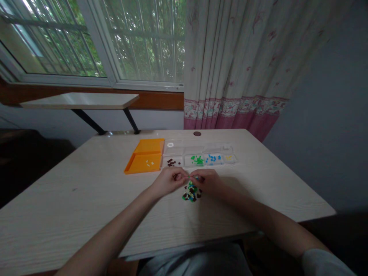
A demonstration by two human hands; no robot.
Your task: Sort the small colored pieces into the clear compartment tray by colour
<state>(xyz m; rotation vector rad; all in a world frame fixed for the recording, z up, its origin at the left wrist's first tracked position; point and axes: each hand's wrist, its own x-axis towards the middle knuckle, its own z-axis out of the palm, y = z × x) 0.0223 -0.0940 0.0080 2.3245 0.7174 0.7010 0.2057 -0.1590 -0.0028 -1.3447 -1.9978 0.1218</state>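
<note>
At the left of the wood-grained table (86, 188) lies one open orange plastic box (136, 163) with a few white pieces (152, 163), then four clear plastic trays (187, 160) hold brown, green, blue and yellow bits, too tiny for me to count exactly. Nearer, the left hand (170, 180) meets the right hand (211, 182), each with thumb and finger pinched together, though I cannot tell what is between them. Just under the fingertips sits one loose mixed heap (191, 194), partly covered by the right hand.
</note>
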